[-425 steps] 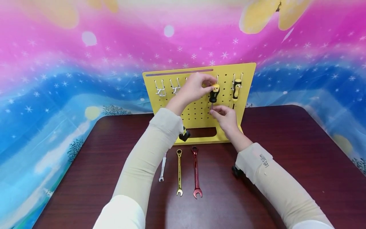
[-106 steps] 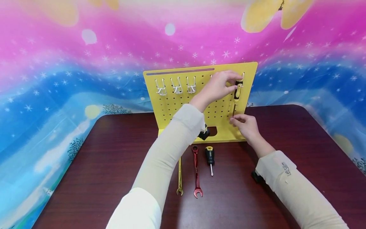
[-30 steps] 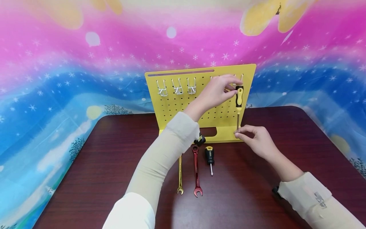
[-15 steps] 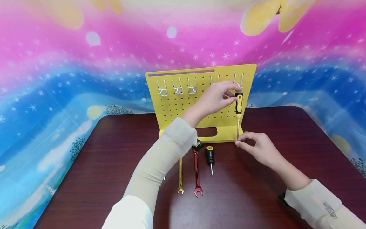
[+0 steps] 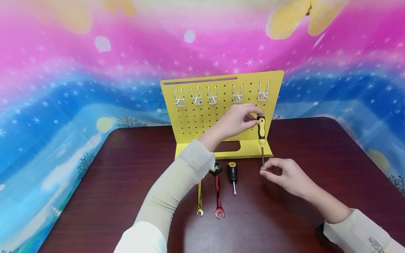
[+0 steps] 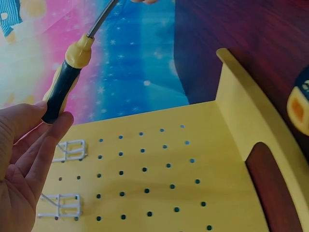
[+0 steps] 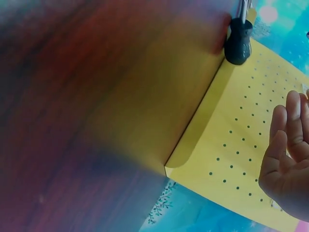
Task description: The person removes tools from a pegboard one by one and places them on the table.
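A long screwdriver (image 5: 261,130) with a yellow and black handle stands nearly upright in front of the pegboard's right side. My left hand (image 5: 235,121) pinches the top of its handle between thumb and fingers. Lower down, my right hand (image 5: 286,175) pinches the tip of the shaft, hiding the tip. In the left wrist view the handle (image 6: 63,89) points down into the left fingers. On the table to the left lies a short black and yellow screwdriver (image 5: 232,172), its shaft towards me.
The yellow pegboard (image 5: 227,114) stands at the table's back, with several white wire hooks (image 5: 237,94) along its upper part. A red wrench (image 5: 218,200) and a gold wrench (image 5: 199,200) lie before it, partly covered by the left arm. A patterned cloth (image 5: 63,105) hangs behind.
The short screwdriver went from the pegboard to the table. The long one has since left the rightmost hook, and both hands have brought it down and towards me.
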Available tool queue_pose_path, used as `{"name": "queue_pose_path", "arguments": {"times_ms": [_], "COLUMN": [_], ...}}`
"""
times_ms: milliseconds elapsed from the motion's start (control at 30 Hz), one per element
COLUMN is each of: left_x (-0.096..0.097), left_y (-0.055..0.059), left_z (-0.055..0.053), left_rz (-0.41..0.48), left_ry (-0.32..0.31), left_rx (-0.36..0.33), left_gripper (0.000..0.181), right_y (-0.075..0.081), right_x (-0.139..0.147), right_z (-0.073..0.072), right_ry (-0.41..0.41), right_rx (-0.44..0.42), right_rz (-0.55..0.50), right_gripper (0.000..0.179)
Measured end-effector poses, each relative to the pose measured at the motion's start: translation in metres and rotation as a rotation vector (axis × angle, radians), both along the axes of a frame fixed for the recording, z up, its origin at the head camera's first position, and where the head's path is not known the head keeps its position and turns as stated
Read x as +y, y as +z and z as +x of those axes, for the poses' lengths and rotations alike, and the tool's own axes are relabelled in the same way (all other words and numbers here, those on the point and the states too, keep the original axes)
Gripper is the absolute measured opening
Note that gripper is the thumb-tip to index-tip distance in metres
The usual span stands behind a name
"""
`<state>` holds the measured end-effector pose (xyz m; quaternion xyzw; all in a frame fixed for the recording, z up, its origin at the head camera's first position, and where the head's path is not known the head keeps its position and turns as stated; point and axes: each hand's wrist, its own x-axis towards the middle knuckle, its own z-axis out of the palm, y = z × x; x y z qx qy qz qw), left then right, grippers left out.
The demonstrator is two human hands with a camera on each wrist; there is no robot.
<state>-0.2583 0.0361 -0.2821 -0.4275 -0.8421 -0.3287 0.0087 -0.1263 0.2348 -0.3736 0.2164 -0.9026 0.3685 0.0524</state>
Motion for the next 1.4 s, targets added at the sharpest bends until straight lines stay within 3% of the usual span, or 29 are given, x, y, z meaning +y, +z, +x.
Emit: {"name": "queue_pose_path", "arguments": {"times_ms": [200,400,700,1067,1400], "left_x": [-0.003,-0.006,-0.011,-0.016,-0.016], "left_y": [-0.013,-0.029,-0.052,-0.078,-0.095], "left_z": [0.001,0.002,0.004,0.011,0.014], "left_rz": [-0.009,-0.034,-0.064,-0.122,-0.159], "left_ry": [-0.018,-0.022,0.002,-0.006,-0.032], "left_rx": [-0.014,-0.042,-0.09,-0.066,-0.07], "left_gripper": [0.031,0.031,0.031,0.028,0.028], "right_y": [-0.004,-0.012,-0.023,-0.032,-0.035], "right_x": [-0.001,-0.001,-0.001,-0.001,0.002], "right_z": [0.006,0.011,0.015,0.02,0.023], "right_ry": [0.037,0.083,0.151,0.287,0.339], "right_rx": [-0.053,-0.043,-0.098,-0.14,-0.195], "right_rz": [-0.002,-0.013,0.0,-0.011,0.01], "right_gripper": [0.008,0.013,0.015,0.011,0.011]}}
